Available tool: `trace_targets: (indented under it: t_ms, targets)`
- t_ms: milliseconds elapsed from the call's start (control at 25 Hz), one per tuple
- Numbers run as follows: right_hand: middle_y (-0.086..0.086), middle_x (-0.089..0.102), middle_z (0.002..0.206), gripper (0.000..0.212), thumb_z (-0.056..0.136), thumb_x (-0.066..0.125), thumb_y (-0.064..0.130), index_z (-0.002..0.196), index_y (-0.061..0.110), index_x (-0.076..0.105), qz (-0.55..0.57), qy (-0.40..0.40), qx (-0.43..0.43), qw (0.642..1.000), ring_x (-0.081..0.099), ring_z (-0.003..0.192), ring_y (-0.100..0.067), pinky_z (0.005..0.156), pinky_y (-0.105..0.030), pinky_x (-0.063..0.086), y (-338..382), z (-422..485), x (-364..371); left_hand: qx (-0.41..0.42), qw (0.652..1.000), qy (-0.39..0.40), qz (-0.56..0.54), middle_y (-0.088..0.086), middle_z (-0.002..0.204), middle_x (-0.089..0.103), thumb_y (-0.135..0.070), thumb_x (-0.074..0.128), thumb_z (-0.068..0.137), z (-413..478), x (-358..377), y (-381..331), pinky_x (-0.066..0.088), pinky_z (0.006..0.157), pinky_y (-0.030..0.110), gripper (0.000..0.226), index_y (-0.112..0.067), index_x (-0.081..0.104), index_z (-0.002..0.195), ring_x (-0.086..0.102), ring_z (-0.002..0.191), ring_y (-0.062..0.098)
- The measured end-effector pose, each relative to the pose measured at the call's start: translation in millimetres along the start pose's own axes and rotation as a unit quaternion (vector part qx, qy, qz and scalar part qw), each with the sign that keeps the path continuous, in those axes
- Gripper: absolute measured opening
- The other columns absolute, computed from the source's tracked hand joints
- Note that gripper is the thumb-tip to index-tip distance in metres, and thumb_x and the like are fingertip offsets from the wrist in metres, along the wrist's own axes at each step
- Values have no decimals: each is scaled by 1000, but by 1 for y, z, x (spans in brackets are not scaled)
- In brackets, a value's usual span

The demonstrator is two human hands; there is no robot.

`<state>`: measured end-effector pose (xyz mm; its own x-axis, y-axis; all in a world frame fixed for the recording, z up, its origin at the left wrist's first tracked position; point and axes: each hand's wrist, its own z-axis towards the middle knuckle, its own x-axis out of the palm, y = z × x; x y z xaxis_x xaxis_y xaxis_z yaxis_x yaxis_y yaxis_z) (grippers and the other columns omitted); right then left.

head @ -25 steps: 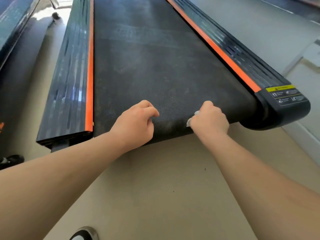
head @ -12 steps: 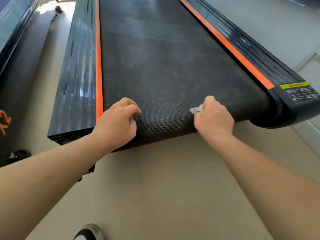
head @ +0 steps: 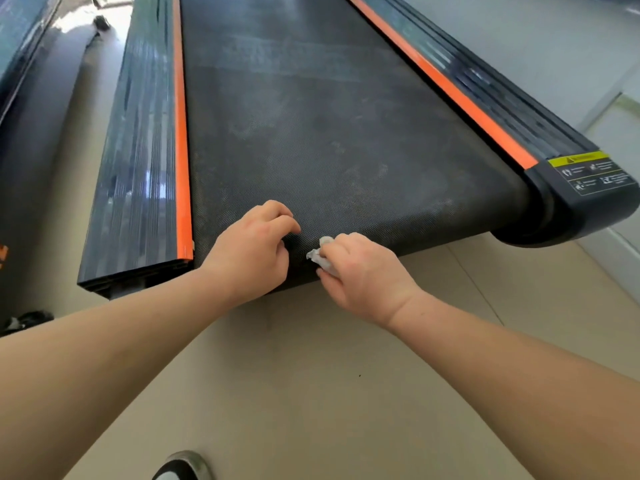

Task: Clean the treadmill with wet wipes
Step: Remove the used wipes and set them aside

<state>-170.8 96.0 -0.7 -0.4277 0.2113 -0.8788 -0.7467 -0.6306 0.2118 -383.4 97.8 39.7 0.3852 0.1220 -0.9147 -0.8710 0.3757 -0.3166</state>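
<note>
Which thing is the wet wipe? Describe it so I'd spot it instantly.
Start at the black treadmill belt between two orange strips. At its near end, beside the left hand, the wipe is the small crumpled wad gripped by the right hand. It is the only white thing on the dark belt.

label (head: 593,172) on treadmill (head: 346,133): txt unreadable

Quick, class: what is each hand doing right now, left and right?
Left hand: fingers curled, holding nothing, resting on the treadmill belt.
Right hand: gripping a crumpled wet wipe.
</note>
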Motion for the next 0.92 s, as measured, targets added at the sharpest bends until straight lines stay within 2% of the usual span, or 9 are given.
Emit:
trace_targets:
  t_ms: [120, 280, 360, 480, 560, 640, 760, 840, 920]
  targets:
    - [-8, 63, 86, 25, 92, 54, 26, 93, 7, 71, 49, 14, 8, 999, 55, 74, -29, 69, -37, 51, 12, -7, 1, 7, 1000, -2, 20, 3, 119, 62, 2, 59, 82, -2, -5, 6, 56, 77, 45, 34, -11, 72, 110, 61, 103, 29]
    - [-3, 64, 87, 16, 91, 56, 27, 90, 14, 65, 132, 49, 115, 983, 61, 83, -29, 73, -46, 54, 8, 11, -1, 6, 999, -6, 45, 6, 114, 61, 2, 57, 80, -12, -13, 16, 54, 79, 44, 38, -10, 71, 113, 60, 98, 31]
    - [-5, 64, 86, 17, 90, 59, 28, 88, 13, 67, 152, 68, 99, 981, 61, 84, -31, 74, -46, 53, 27, 27, 4, 38, 998, 1, 43, 8, 112, 60, -3, 54, 79, -19, -15, 16, 53, 79, 42, 37, -8, 69, 113, 59, 95, 33]
    - [-6, 66, 85, 25, 83, 53, 26, 89, 13, 74, 185, 115, 63, 974, 62, 83, -31, 74, -43, 54, 58, 41, 9, 84, 996, 12, 25, 8, 109, 59, -6, 56, 76, -24, -16, 11, 49, 80, 38, 34, -8, 65, 109, 56, 90, 30]
    - [-2, 71, 80, 24, 79, 55, 20, 87, 15, 77, 227, 106, 84, 965, 65, 77, -26, 72, -39, 55, 51, 41, 1, 83, 996, 19, 0, 6, 105, 56, -3, 63, 75, -28, -15, 7, 48, 74, 35, 31, -10, 62, 105, 53, 86, 24]
    - [0, 72, 71, 19, 77, 61, 16, 81, 16, 79, 258, 96, 115, 955, 62, 68, -21, 69, -35, 55, 40, 38, -9, 76, 996, 27, -23, 3, 102, 53, -4, 63, 77, -30, -10, 3, 50, 68, 37, 28, -13, 58, 103, 51, 81, 21]
    - [1, 66, 61, 25, 69, 55, 28, 72, 16, 76, 263, 94, 167, 946, 58, 62, -20, 64, -33, 53, 34, 32, -19, 85, 996, 25, -11, 3, 98, 56, -14, 52, 85, -23, 4, 1, 54, 62, 46, 16, -12, 63, 97, 55, 81, 27]
    - [7, 67, 66, 25, 71, 55, 33, 76, 21, 75, 227, 47, 230, 945, 63, 68, -18, 70, -32, 56, 21, 30, -24, 117, 992, 36, 36, 6, 101, 58, -13, 54, 90, -22, 11, 2, 55, 61, 47, 16, -11, 69, 94, 55, 84, 29]
    - [8, 71, 82, 22, 77, 57, 33, 87, 26, 74, 176, -12, 310, 934, 66, 83, -20, 81, -34, 56, -10, 29, -37, 149, 983, 53, 99, 8, 106, 56, -8, 56, 92, -29, 13, 2, 56, 61, 44, 14, -8, 69, 98, 52, 86, 28]
